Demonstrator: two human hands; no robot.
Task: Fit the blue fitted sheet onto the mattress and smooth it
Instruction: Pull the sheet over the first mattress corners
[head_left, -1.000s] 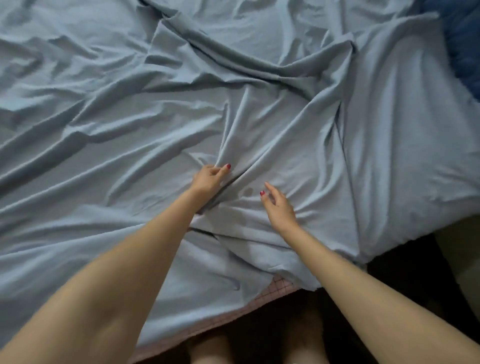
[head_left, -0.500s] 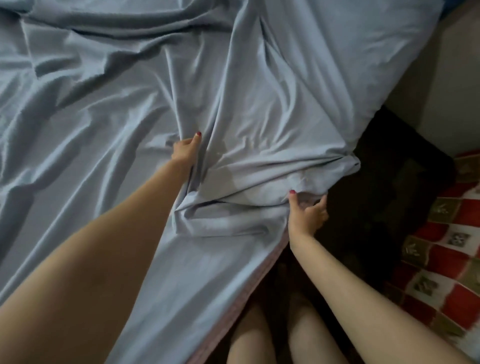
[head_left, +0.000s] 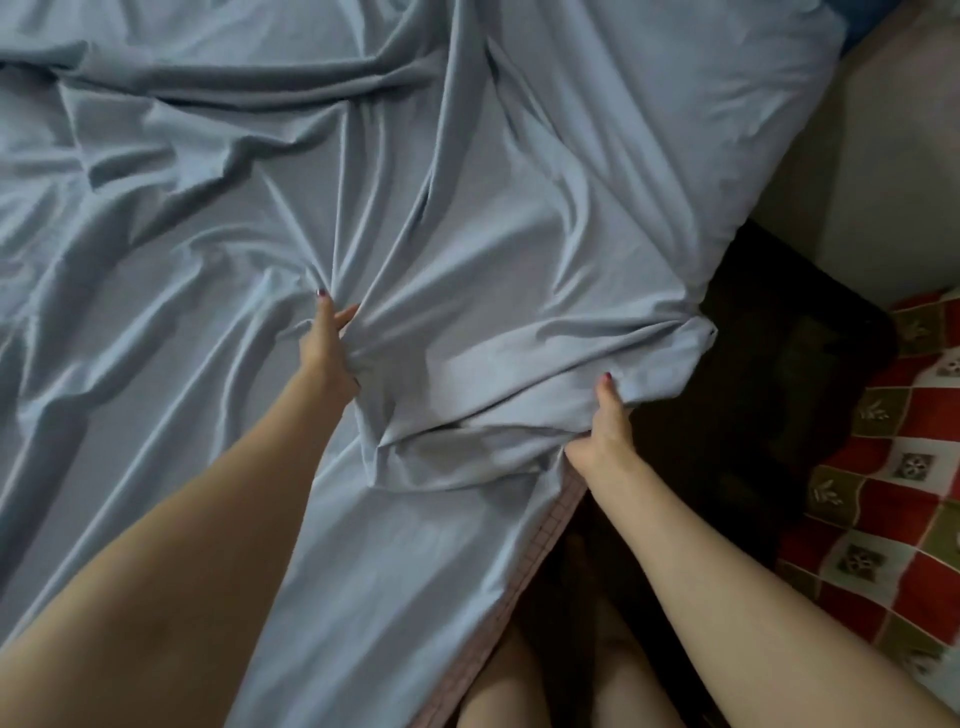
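Left hand stretched forward on a straight arm, fingers pinched around a bunched fold of the blue sheet. Right hand nearer the body, thumb up, clamped on the sheet's loose edge at the bed's side. Between both hands, cloth heaped in deep creases; beyond the left hand, more wrinkles spread across the bed. Just below the right hand, a strip of pink checked mattress left bare. Right of that hand, a dark floor gap, then a red and olive patterned cloth. Bare legs below.
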